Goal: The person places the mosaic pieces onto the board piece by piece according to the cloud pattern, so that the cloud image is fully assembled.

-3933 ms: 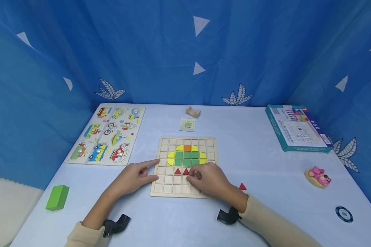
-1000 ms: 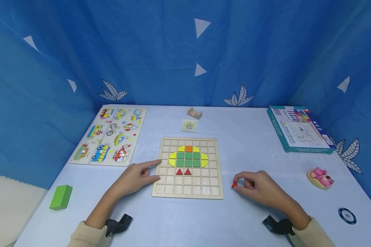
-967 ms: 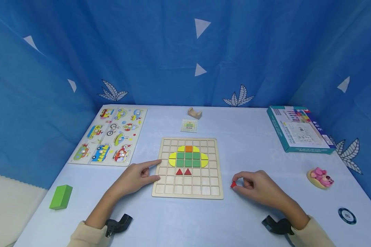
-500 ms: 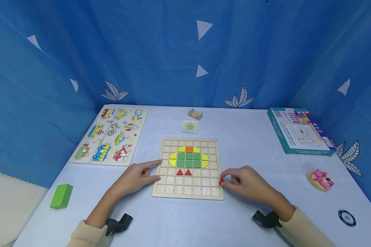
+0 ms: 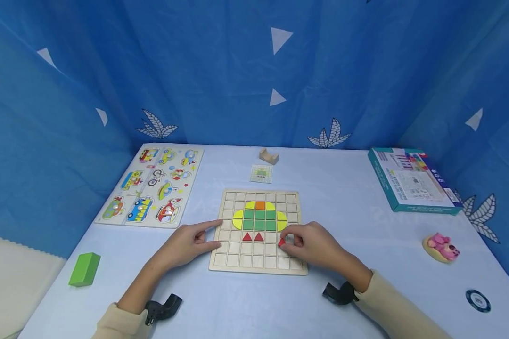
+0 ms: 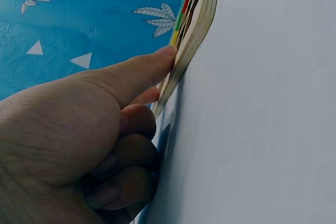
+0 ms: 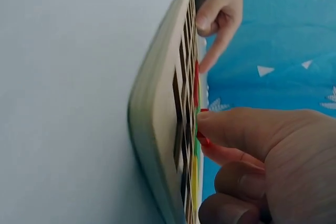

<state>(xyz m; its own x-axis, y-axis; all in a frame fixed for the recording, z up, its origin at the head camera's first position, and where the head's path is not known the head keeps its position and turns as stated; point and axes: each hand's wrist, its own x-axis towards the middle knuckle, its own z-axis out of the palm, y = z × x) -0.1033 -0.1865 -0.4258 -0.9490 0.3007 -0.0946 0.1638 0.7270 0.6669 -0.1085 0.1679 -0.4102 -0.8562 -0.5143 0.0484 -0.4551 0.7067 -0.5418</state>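
Note:
A wooden grid board lies in the middle of the table. Green squares, an orange square and yellow rounded pieces sit together in its cells, with two red triangles in the row below. My left hand touches the board's left edge with thumb and straight index fingertip; its other fingers are curled under. Over the board's right part, my right hand pinches a red triangular piece between thumb and index finger. In the right wrist view, this piece is partly hidden by the thumb.
Behind the board lie a small pattern card and a wooden holder. A vehicle puzzle board and a green block are at left. On the right are a box, a pink figurine and a round chip.
My right hand let go of the second triangle, picked up another red piece right of the board, then carried it left over the board. My left hand has stayed at the edge.

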